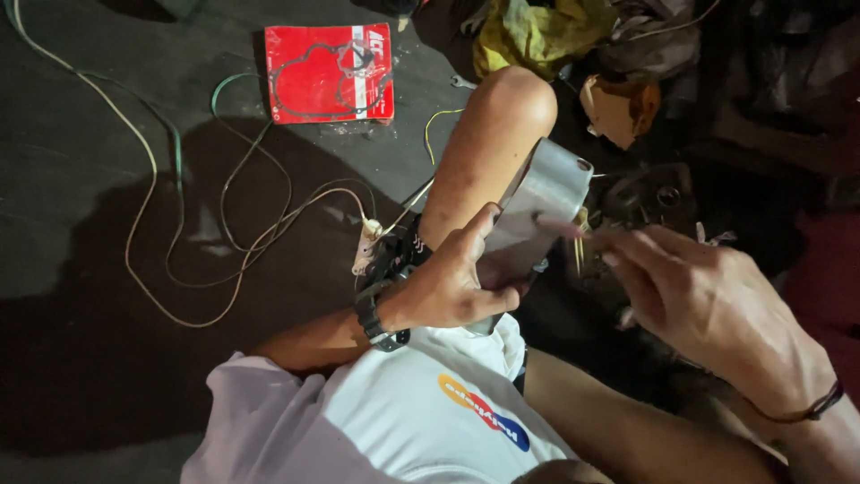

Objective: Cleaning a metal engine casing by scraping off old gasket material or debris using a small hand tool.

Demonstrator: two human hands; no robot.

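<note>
My left hand [457, 282] grips a grey metal engine cover [542, 202] and holds it tilted against my raised knee [502, 116]. A black watch sits on that wrist. My right hand [699, 291] is beside the cover on the right, fingers pinched on a thin stick-like tool [560, 224] whose tip touches the cover's face. The tool is blurred. A thin band circles the right wrist.
A red gasket package [329, 72] lies on the dark floor at upper left. Loose wires [179, 206] loop across the floor to a small white connector [367, 242]. Yellow rags [537, 31], a torn brown piece [618, 108] and dark engine parts [654, 197] crowd the upper right.
</note>
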